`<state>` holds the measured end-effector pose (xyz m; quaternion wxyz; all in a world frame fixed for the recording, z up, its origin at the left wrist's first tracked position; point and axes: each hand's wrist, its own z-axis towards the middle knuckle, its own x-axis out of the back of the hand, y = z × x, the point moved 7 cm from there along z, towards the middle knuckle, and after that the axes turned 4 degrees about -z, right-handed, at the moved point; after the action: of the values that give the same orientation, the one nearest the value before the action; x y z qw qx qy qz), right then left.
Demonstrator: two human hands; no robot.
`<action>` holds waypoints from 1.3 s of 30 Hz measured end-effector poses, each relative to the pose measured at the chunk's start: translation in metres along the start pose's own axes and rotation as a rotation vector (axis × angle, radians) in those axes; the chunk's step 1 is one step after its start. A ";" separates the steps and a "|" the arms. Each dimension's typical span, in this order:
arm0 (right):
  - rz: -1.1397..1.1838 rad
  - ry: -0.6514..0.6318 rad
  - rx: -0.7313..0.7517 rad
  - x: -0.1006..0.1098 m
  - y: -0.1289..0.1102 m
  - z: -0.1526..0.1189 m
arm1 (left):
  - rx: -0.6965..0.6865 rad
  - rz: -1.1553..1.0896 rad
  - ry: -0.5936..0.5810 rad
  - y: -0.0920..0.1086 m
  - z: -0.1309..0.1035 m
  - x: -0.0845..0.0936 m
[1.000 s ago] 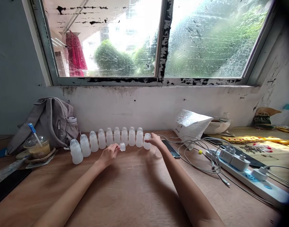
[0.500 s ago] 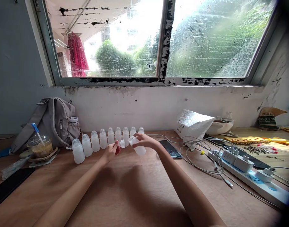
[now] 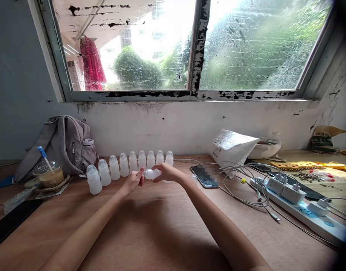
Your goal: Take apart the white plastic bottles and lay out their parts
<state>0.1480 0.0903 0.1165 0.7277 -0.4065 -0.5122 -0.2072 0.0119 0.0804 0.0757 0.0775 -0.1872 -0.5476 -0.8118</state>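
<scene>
My right hand (image 3: 167, 172) is closed around a frosted white baby bottle (image 3: 152, 174), which lies tipped on its side in the air with its mouth toward the left. My left hand (image 3: 134, 179) pinches a white screw collar, now mostly hidden by the fingers, right at the bottle's mouth. The two parts meet, but I cannot tell whether the threads have caught. Behind my hands stands a curved row of several frosted bottles with clear domed caps, the nearest bottle (image 3: 94, 180) at its left end. A small clear cap (image 3: 193, 179) sits right of my right hand.
A phone (image 3: 204, 177) lies to the right, beside tangled white cables (image 3: 241, 195) and a power strip (image 3: 303, 210). On the left are a drink cup (image 3: 49, 175), a grey backpack (image 3: 62, 146) and a black flat device (image 3: 14, 222). A white bag (image 3: 232, 148) leans by the wall.
My right hand has turned the bottle from a slant to nearly level and brought its mouth left against the collar. My left hand has barely moved.
</scene>
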 end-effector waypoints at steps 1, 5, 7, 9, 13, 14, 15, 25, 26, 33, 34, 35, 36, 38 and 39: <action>-0.025 0.015 0.019 0.000 -0.001 0.001 | 0.003 0.003 -0.001 0.000 0.000 0.000; -0.084 0.062 0.063 0.001 -0.006 0.000 | 0.005 -0.007 -0.004 0.001 0.000 0.001; -0.088 0.067 0.057 0.001 -0.007 0.000 | 0.018 -0.020 0.013 0.001 0.000 0.002; -0.096 0.061 0.039 0.000 -0.007 0.000 | 0.044 -0.023 0.033 0.000 0.000 0.003; -0.122 0.052 0.020 -0.001 -0.006 0.001 | 0.065 0.022 0.073 -0.002 0.001 0.007; -0.123 0.052 0.026 -0.002 -0.006 0.001 | 0.061 0.029 0.078 -0.002 0.002 0.007; -0.121 0.053 0.035 -0.002 -0.006 0.002 | 0.058 0.027 0.076 -0.001 0.002 0.008; -0.097 0.031 -0.019 0.001 0.001 -0.001 | 0.043 -0.271 -0.032 0.009 0.003 0.007; -0.091 0.033 -0.030 0.001 0.002 -0.001 | 0.060 -0.288 0.000 0.007 0.003 0.009; -0.085 0.016 -0.024 -0.007 0.002 0.002 | 0.192 -0.247 0.063 -0.011 0.005 0.009; -0.093 0.012 -0.025 -0.008 0.003 0.003 | 0.171 -0.256 0.044 -0.010 0.005 0.008; -0.101 0.007 -0.025 -0.010 0.004 0.003 | 0.138 -0.268 0.024 -0.007 0.005 0.007; -0.105 0.001 -0.025 -0.012 0.005 0.004 | 0.097 -0.280 0.007 -0.003 0.006 0.006; -0.098 -0.015 -0.019 -0.015 0.006 0.004 | 0.035 -0.282 0.006 0.004 0.006 0.006; -0.089 -0.025 -0.016 -0.017 0.007 0.005 | 0.028 -0.264 0.021 0.005 0.006 0.007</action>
<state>0.1437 0.0962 0.0995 0.7080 -0.3916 -0.5370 -0.2387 0.0089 0.0846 0.0847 -0.0217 -0.1039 -0.5778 -0.8093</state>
